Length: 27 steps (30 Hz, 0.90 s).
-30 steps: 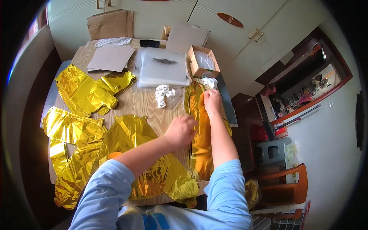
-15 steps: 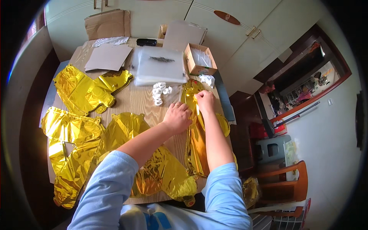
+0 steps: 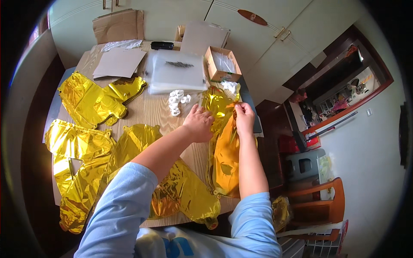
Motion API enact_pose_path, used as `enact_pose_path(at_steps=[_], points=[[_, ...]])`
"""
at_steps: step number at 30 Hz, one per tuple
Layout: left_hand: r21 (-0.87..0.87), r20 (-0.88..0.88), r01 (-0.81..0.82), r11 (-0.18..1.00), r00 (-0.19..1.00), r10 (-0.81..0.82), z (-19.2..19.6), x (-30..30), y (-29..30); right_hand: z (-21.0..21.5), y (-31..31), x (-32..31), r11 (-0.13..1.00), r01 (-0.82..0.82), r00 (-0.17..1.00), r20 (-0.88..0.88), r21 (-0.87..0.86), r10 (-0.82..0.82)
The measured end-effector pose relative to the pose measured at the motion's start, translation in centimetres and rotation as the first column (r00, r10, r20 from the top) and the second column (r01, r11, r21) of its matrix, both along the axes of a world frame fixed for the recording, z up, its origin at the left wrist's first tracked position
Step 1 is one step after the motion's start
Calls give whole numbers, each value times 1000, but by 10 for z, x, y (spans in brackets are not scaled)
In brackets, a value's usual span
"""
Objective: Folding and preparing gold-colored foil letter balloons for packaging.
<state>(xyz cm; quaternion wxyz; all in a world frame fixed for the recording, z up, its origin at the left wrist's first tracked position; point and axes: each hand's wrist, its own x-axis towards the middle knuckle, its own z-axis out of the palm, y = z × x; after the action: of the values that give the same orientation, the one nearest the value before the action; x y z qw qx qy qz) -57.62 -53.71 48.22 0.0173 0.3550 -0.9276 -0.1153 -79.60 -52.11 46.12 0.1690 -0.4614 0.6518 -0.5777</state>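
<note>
A flat gold foil balloon (image 3: 226, 161) lies lengthwise at the table's right side. My right hand (image 3: 245, 120) pinches its upper right part between thumb and fingers, lifting a fold whose orange-toned surface shows. Palm down, my left hand (image 3: 199, 124) lies flat on the balloon's left edge, fingers stretched out. Beyond the left hand are a small pile of white ribbon rolls (image 3: 175, 103) and a clear plastic bag, partly hidden by that hand. Another gold foil balloon (image 3: 141, 139) spreads under my left forearm, which covers part of it.
More gold foil balloons lie at the left, one farther back (image 3: 90, 96) and one nearer (image 3: 81, 144). At the back are clear plastic bags (image 3: 176, 79), grey card sheets (image 3: 118, 62), an open cardboard box (image 3: 223, 66) and crumpled white tissue (image 3: 231, 87). A wooden chair (image 3: 337, 202) stands right.
My right hand has moved right, pulling up the balloon's fold and turning more of its orange-toned side into view. The left hand has flattened and shifted slightly away from me.
</note>
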Motion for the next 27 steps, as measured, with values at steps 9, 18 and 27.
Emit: enact_pose_path(at_steps=[9, 18, 27], points=[[380, -712, 96, 920, 665, 225, 30, -22, 6, 27, 40, 3, 999, 1, 996, -84, -32, -4], [496, -847, 324, 806, 385, 367, 47, -30, 4, 78, 59, 10, 950, -244, 965, 48, -194, 257], [409, -906, 412, 814, 291, 308, 87, -28, 36, 129, 103, -16, 886, -464, 867, 197, -19, 458]])
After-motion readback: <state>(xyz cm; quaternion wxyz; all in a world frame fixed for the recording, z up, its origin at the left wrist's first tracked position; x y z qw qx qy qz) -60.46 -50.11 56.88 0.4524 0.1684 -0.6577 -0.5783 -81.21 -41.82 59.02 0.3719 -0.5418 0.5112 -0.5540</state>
